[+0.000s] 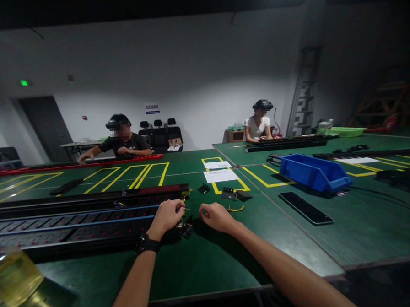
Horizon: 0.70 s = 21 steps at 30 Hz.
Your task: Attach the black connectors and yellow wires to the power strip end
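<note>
My left hand (167, 216), a black watch (147, 243) on its wrist, lies over the right end of a long black slotted rail (113, 231) with red dots and blue edge strips. Its thumb and fingers pinch together around a thin yellow wire (186, 208) there. To the right, my right hand (215, 216) hovers low over the green table with fingers curled; whatever they may hold is hidden. A small black part (186, 231) sits by the rail's end, below my left hand. Beyond my right hand lie a short yellow wire (236, 209) and black brackets (228, 194).
A phone (306, 207) and a blue bin (314, 173) stand to the right. White papers (220, 175) lie ahead on the green table (265, 246). A container of yellow liquid (15, 278) is front left. Two people with headsets sit across, at long rails.
</note>
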Available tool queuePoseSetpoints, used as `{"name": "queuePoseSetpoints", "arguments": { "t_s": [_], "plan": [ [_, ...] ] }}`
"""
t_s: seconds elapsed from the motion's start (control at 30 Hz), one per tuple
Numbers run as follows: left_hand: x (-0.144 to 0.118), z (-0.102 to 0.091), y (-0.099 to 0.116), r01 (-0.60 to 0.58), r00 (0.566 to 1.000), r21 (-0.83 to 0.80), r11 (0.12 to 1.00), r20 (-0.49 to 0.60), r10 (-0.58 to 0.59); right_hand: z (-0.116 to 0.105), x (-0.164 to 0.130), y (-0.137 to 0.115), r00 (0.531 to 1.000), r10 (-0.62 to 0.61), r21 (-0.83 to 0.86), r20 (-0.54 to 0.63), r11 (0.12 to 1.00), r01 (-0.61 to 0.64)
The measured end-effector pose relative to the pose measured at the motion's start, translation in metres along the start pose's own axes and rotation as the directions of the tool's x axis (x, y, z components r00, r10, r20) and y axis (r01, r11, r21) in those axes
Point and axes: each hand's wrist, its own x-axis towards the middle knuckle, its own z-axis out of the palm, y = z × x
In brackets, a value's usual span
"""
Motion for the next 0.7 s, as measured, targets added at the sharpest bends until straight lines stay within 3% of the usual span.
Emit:
{"name": "queuePoseSetpoints", "arguments": {
  "t_s": [0.1, 0.17, 0.23, 0.33, 0.4, 0.5, 0.7],
  "plan": [
    [-0.001, -0.002, 0.001, -0.004, 1.000, -0.022, 1.000, -0.010, 0.004, -0.014, 0.005, 0.008, 0.994, 0.083, -0.083, -0.065, 0.993, -0.088],
    [-0.002, -0.003, 0.003, -0.001, 1.000, -0.024, 1.000, -0.016, 0.000, -0.028, 0.007, 0.022, 0.964, 0.220, -0.150, -0.146, 0.959, -0.241],
    [-0.003, -0.005, 0.005, 0.007, 1.000, -0.017, 1.000, -0.016, -0.007, -0.045, 0.007, 0.041, 0.894, 0.384, -0.182, -0.229, 0.886, -0.427],
    [-0.004, -0.006, 0.008, 0.016, 1.000, -0.007, 1.000, -0.013, -0.016, -0.066, -0.002, 0.077, 0.729, 0.613, -0.148, -0.303, 0.726, -0.672],
    [-0.004, -0.007, 0.009, 0.020, 1.000, -0.004, 1.000, -0.011, -0.020, -0.073, -0.011, 0.100, 0.635, 0.713, -0.117, -0.298, 0.633, -0.765],
    [-0.005, -0.007, 0.009, 0.026, 1.000, -0.002, 1.000, -0.006, -0.026, -0.072, -0.021, 0.128, 0.585, 0.773, -0.077, -0.246, 0.586, -0.806],
    [-0.005, -0.006, 0.008, 0.026, 1.000, 0.018, 0.999, -0.008, -0.026, -0.057, -0.018, 0.156, 0.582, 0.757, 0.096, -0.298, 0.630, -0.771]
  ]
}}
